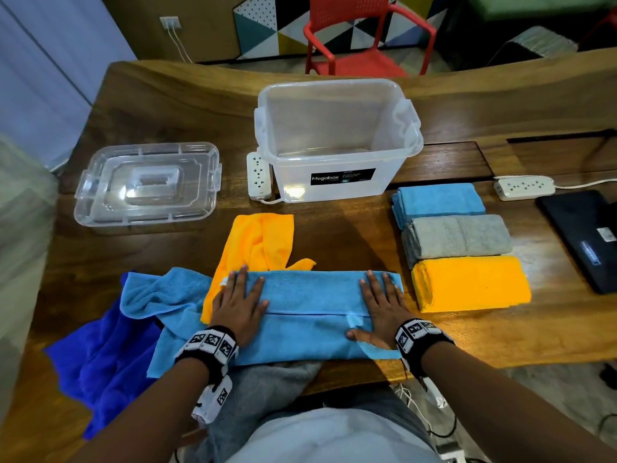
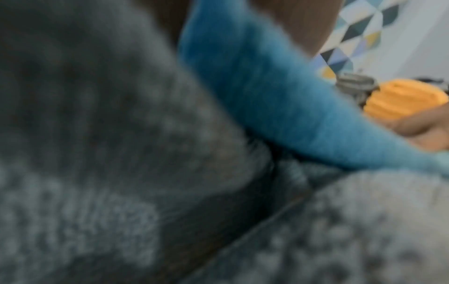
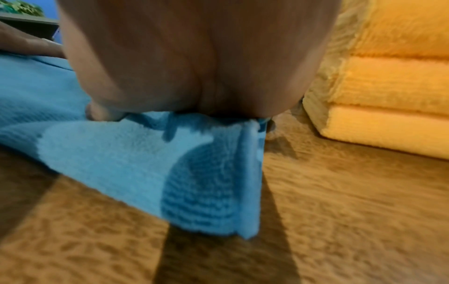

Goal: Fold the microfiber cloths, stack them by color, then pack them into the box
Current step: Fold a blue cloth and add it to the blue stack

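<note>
Palms down, left hand and right hand press the light blue cloth, fingers straight, grip released.

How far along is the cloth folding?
Done: folded light blue stack, grey stack and orange stack. In hand: both hands, left and right, flatten a light blue cloth. Left: loose cloths, and the box is empty.
</note>
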The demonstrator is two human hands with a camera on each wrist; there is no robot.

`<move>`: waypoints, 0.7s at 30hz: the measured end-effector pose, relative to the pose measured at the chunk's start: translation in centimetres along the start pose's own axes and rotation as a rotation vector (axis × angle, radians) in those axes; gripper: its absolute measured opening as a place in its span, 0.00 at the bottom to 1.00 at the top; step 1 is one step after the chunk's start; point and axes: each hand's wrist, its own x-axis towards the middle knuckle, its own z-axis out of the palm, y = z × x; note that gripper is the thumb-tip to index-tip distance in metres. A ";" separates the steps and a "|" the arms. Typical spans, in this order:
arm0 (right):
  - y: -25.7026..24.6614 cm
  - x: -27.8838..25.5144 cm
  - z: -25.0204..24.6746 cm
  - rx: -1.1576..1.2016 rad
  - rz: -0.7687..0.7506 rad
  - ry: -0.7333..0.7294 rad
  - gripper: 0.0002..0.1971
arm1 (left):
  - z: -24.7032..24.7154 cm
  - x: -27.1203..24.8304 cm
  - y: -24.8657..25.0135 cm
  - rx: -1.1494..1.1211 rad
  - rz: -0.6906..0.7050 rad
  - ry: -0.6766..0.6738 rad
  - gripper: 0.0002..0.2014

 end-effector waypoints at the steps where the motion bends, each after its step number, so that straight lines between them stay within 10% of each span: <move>1: 0.0 0.0 -0.1 -0.002 0.005 -0.008 0.62 | -0.6 -0.2 0.0 -0.053 -0.035 0.074 0.35; 5: -0.3 0.0 -0.6 -0.012 0.012 -0.037 0.63 | -2.1 -0.5 -0.6 -0.213 -0.170 0.310 0.21; 11: -0.4 0.0 -1.1 -0.017 0.007 -0.069 0.64 | -3.9 0.3 -1.0 -0.256 -0.409 -0.034 0.30; 21: -0.5 -0.1 -1.4 -0.089 -0.005 -0.075 0.63 | -2.7 -1.3 1.7 -0.338 -0.503 0.112 0.24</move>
